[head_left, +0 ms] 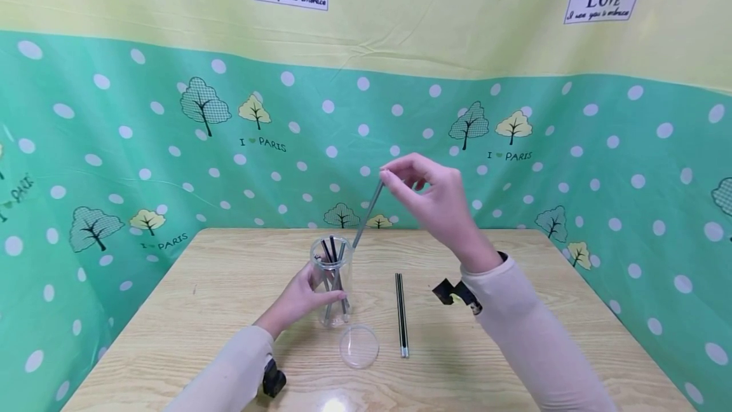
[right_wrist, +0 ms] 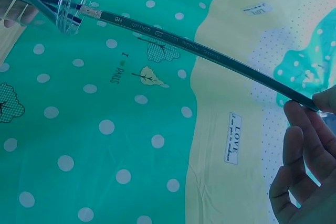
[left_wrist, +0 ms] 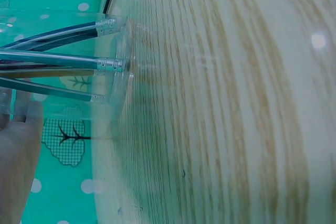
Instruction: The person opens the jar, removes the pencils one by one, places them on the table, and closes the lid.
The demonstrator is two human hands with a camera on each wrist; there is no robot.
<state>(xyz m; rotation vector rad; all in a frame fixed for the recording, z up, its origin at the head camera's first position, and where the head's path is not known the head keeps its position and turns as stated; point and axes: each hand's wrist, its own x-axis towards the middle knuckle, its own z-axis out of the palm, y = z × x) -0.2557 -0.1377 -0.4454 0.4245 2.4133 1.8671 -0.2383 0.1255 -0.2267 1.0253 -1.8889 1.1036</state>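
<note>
Sleeves [head_left: 532, 330] flank a jar [head_left: 343, 277] seemingly on the grained table [head_left: 229, 272], cloth [head_left: 343, 118] behind.

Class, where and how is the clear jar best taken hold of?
I'd grip the jar round its side wall, from the person's left: it stands upright with round sides that suit a wrapping grip, while pencils poke from its open top. The left hand holds it so, leaving the top free for the pencil in the right hand.

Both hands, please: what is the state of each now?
Left hand: gripping the clear jar.
Right hand: pinching one pencil by its upper end.
</note>
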